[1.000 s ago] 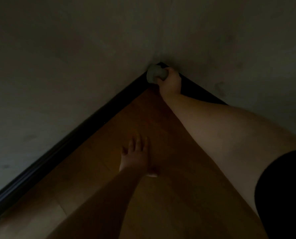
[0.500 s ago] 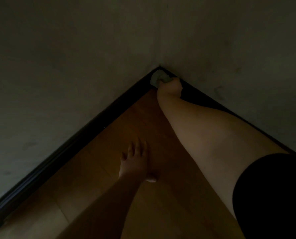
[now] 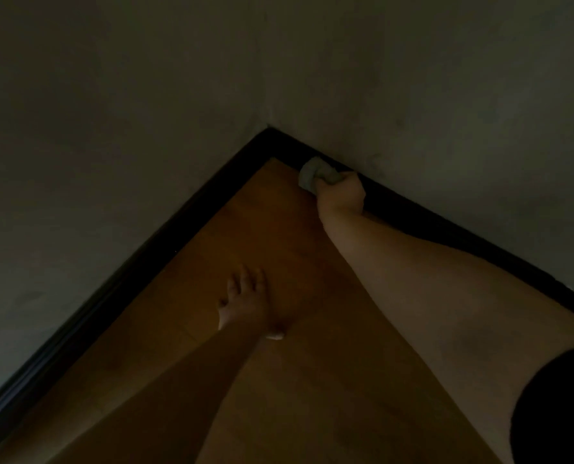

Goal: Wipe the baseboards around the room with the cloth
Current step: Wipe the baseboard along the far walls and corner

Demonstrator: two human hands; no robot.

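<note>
Your right hand (image 3: 340,195) is curled around a crumpled pale grey-green cloth (image 3: 314,174), fingers wrapped over the wad so that most of it bulges out past your knuckles toward the corner. The cloth is pressed against the dark, glossy black baseboard (image 3: 412,216) that runs along the right-hand wall, just a little way out from where the two walls meet. Your right arm reaches in from the lower right, with a black short sleeve (image 3: 556,406) showing at the edge of the view.

Your left hand (image 3: 245,303) lies flat on the orange-brown wooden floor (image 3: 278,229), fingers spread and straight, gripping nothing, well apart from the cloth and nearer to you. A small pale patch shows at the heel of that hand; you cannot tell what it is in this dim light.

The same black baseboard continues along the left wall (image 3: 111,128), running down to the lower left corner of the view. Both walls are plain, dull grey
</note>
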